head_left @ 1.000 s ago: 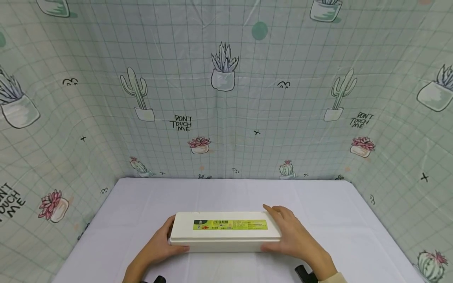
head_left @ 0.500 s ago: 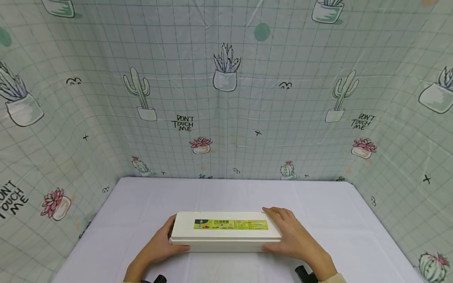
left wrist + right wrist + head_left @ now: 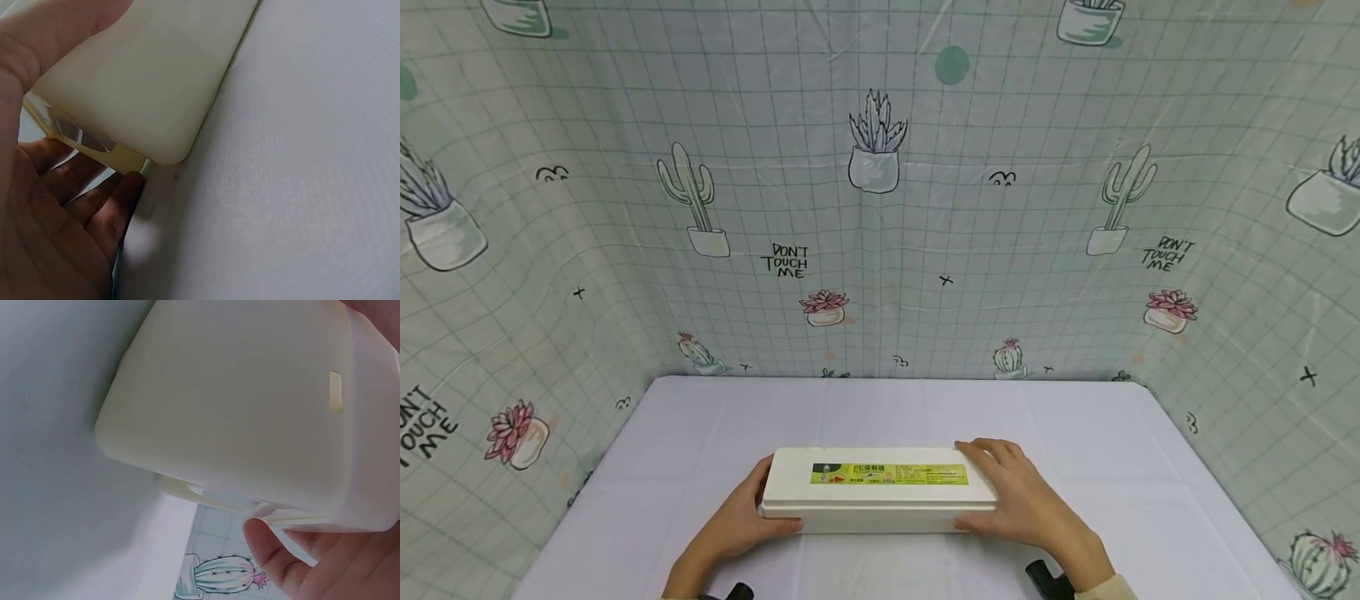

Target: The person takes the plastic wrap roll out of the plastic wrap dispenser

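A long white cling film box (image 3: 880, 518) with a yellow-green label (image 3: 889, 474) on its lid lies crosswise on the white-covered table near the front. My left hand (image 3: 741, 517) holds its left end, thumb along the front face and fingers round the end. At the right end my right hand (image 3: 1026, 504) grips it likewise, thumb low in front and fingers over the far corner. Openings show in the box's left end (image 3: 94, 140) in the left wrist view. A small slot (image 3: 335, 392) shows near the lid edge in the right wrist view.
A white cloth (image 3: 880, 408) covers the table. Behind and on both sides hangs a grid-patterned curtain (image 3: 880, 233) printed with cacti. Black wrist camera mounts (image 3: 1048, 579) sit at both wrists.
The fingertips of my right hand have come down slightly toward the box's far corner. The box and my left hand have stayed in place.
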`<action>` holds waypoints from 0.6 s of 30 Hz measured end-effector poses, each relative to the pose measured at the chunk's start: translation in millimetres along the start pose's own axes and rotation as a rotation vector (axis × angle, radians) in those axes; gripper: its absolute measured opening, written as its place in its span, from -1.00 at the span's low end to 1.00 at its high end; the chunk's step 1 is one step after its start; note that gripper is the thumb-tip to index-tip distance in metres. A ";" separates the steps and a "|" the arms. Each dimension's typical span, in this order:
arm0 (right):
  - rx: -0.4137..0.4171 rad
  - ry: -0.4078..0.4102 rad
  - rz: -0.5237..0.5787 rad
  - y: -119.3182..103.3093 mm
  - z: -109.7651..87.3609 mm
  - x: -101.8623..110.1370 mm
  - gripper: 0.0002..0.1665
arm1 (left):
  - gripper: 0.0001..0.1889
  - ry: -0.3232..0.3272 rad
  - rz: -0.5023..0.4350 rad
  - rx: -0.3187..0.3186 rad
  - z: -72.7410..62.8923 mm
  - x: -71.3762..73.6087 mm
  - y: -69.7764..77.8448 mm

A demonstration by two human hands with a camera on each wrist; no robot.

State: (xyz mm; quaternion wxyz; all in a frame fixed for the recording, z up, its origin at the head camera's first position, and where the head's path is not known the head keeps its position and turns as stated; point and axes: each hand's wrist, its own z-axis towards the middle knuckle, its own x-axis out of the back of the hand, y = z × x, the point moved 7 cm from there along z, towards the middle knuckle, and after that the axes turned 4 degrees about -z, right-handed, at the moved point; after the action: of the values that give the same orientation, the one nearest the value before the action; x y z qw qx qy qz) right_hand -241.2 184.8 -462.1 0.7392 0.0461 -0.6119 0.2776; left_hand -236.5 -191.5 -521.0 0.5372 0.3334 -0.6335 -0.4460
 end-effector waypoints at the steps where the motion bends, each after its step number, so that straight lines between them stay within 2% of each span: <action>1: 0.001 0.000 0.004 0.1 0.2 -0.1 0.16 | 0.13 0.001 0.000 0.003 0.2 0.0 -0.5; 12: 0.027 0.029 0.036 2.0 0.3 1.7 0.15 | 0.14 -0.005 -0.010 0.023 1.3 -0.7 -4.2; 18: 0.023 0.019 0.045 3.0 0.8 1.2 0.15 | 0.14 -0.002 -0.009 0.027 0.9 -0.1 -4.3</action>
State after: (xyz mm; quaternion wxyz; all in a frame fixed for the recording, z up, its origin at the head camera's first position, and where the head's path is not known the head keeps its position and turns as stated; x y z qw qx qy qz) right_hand -243.2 187.4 -461.5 0.7380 0.0383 -0.6026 0.3015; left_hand -237.5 -192.9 -525.0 0.5299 0.3431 -0.6385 -0.4401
